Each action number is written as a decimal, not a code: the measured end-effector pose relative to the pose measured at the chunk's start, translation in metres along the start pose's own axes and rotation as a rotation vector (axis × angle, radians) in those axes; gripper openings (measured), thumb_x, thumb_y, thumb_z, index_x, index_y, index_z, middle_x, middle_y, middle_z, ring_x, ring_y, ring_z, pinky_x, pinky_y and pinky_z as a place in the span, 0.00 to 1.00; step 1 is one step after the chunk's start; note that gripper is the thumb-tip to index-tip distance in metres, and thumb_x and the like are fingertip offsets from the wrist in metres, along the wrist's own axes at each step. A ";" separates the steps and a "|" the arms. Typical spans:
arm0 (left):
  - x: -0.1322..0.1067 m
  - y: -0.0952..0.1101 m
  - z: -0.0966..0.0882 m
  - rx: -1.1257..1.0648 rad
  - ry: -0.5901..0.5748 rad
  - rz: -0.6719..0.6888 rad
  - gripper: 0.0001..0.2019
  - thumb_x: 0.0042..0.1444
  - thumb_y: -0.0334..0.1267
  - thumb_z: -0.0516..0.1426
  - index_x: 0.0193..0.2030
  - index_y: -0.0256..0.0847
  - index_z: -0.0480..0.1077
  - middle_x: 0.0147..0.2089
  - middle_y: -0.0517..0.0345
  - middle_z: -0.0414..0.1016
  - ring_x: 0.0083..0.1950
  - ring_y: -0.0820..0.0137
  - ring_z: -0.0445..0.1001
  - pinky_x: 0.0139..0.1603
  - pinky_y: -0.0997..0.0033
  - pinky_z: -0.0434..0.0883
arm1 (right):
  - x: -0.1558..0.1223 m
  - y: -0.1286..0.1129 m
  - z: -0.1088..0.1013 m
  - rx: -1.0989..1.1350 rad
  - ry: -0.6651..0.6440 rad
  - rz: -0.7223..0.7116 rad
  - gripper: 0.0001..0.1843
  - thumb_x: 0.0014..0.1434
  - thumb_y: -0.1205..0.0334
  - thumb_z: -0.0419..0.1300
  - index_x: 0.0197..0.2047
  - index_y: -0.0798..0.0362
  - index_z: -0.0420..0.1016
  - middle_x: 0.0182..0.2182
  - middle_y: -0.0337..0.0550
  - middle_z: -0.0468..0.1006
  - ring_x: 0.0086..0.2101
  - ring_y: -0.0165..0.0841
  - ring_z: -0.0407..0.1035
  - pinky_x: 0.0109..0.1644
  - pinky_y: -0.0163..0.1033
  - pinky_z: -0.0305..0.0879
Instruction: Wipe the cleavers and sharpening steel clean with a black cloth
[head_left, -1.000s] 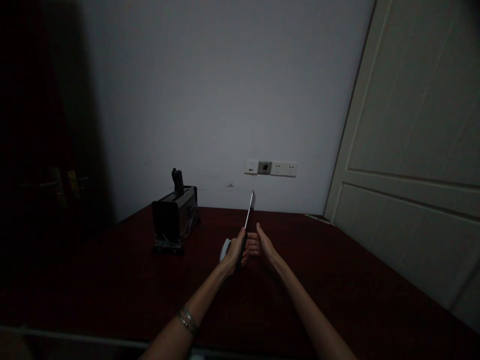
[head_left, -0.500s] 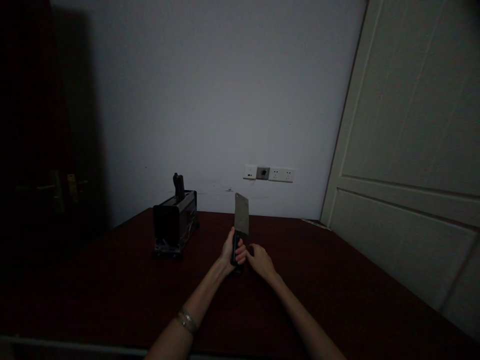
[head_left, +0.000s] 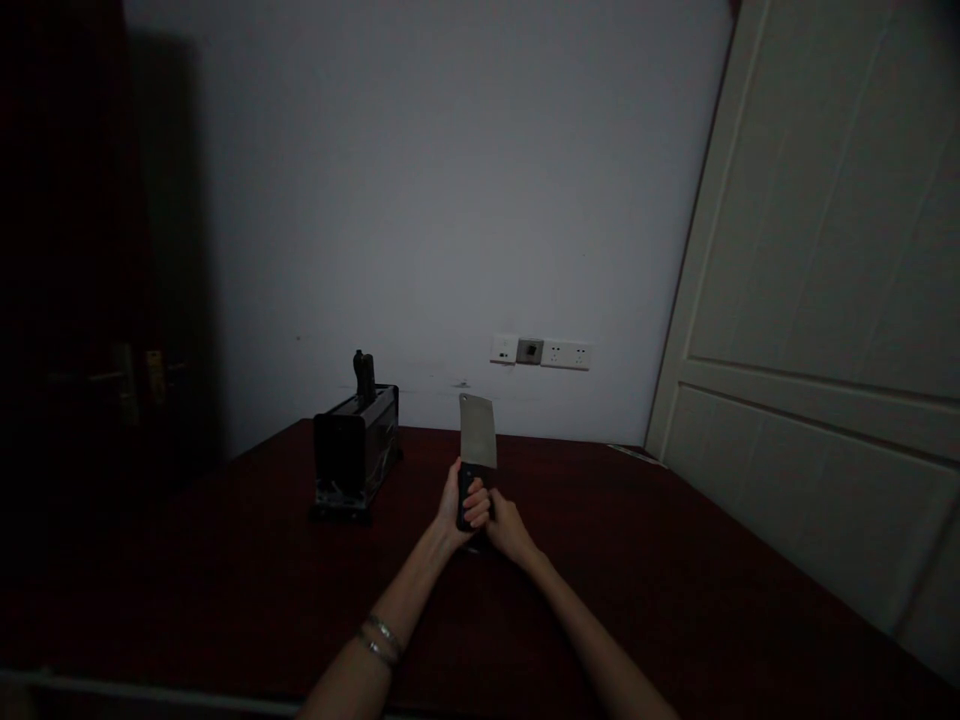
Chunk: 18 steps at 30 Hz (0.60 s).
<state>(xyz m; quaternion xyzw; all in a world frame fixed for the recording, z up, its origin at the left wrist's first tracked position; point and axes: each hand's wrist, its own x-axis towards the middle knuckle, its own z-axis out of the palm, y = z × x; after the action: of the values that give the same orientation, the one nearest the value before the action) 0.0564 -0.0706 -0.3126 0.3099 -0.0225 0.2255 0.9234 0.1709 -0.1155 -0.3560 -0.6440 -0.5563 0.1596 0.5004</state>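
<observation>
head view: the left hand [head_left: 459, 505] is clenched around the dark handle of a cleaver [head_left: 478, 432], thumb on the near side, and holds it upright above the table [head_left: 225, 570] with the broad blade standing up and its flat side facing the camera. the right hand [head_left: 508, 527] lies just beside it, its curled fingers [head_left: 487, 517] touching the left hand at the handle; whether they grip the handle cannot be told in the dim light. no writing or brand can be read on the blade or elsewhere. counted: one cleaver, one knife block [head_left: 354, 452] well to the left with one handle [head_left: 364, 375] sticking out of it, two bracelets [head_left: 379, 640] on the left wrist, one row of sockets [head_left: 541, 352] on the wall, and one pale door [head_left: 825, 300] at the right.
</observation>
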 end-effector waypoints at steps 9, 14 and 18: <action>-0.006 0.004 0.001 -0.050 -0.130 -0.034 0.27 0.55 0.59 0.38 0.15 0.40 0.48 0.10 0.68 0.42 0.08 0.82 0.41 0.08 0.82 0.45 | 0.032 -0.009 -0.085 0.211 0.377 0.105 0.07 0.37 0.63 0.57 0.24 0.54 0.70 0.16 0.38 0.72 0.22 0.36 0.68 0.27 0.39 0.63; -0.010 0.002 0.004 -0.043 -0.216 -0.091 0.27 0.55 0.59 0.38 0.16 0.40 0.49 0.10 0.67 0.44 0.08 0.81 0.41 0.08 0.81 0.45 | 0.063 -0.060 -0.120 0.162 0.549 -0.037 0.14 0.43 0.56 0.56 0.32 0.57 0.73 0.25 0.45 0.77 0.30 0.39 0.70 0.34 0.41 0.64; -0.009 -0.001 0.004 -0.023 -0.288 -0.121 0.26 0.55 0.59 0.39 0.16 0.40 0.50 0.09 0.67 0.46 0.08 0.81 0.43 0.08 0.81 0.46 | 0.087 -0.107 -0.117 0.043 0.600 -0.212 0.19 0.48 0.58 0.55 0.43 0.55 0.71 0.37 0.49 0.77 0.40 0.41 0.68 0.45 0.43 0.61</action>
<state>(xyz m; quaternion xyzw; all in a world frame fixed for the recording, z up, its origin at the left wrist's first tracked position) 0.0488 -0.0770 -0.3112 0.3291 -0.1387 0.1226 0.9260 0.2292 -0.1064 -0.1845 -0.5899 -0.4445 -0.0788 0.6696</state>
